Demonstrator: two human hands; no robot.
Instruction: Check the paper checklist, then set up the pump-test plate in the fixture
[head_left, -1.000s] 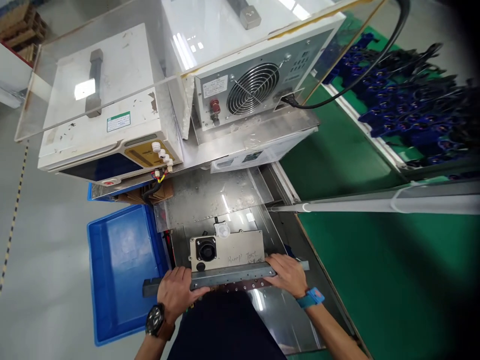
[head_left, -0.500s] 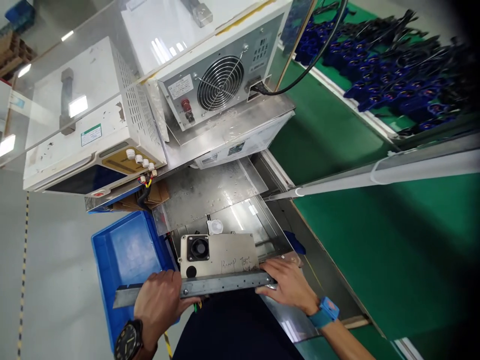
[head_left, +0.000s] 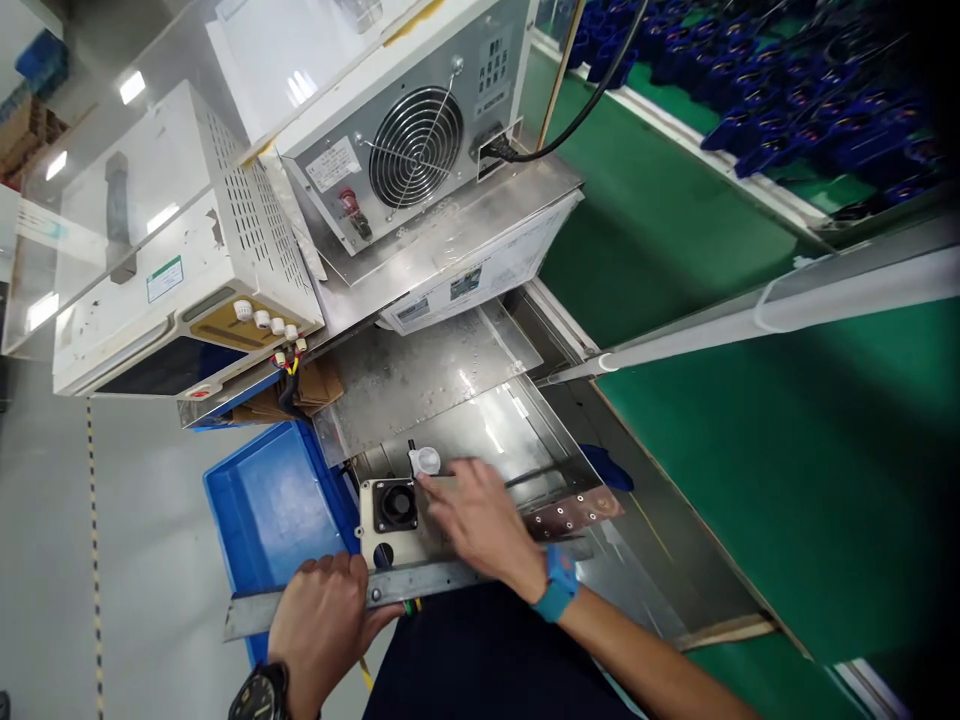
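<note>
My left hand [head_left: 321, 612] is wrapped round the left part of a long grey metal bar [head_left: 420, 581] with small holes. The bar lies across the near edge of a beige box [head_left: 429, 538], which has a black fan [head_left: 396, 505] set in its top. Over the box reaches my right hand [head_left: 480, 515], fingers stretched out and a little blurred. Its fingertips are close to a small white round part [head_left: 427, 460] beyond the box; whether they touch it I cannot tell. My right hand covers the handwriting side of the box.
Behind the metal bench [head_left: 420, 385] stand a white test instrument [head_left: 187, 240] and a grey unit with a round fan grille [head_left: 416, 148]. A blue bin [head_left: 277, 500] is at the left. On the right, a white pipe [head_left: 690, 345] crosses green tabletops [head_left: 825, 480].
My right hand has let go of the bar's right end and moved left and away from me, over the box. My left hand has stayed on the bar. The view has shifted slightly.
</note>
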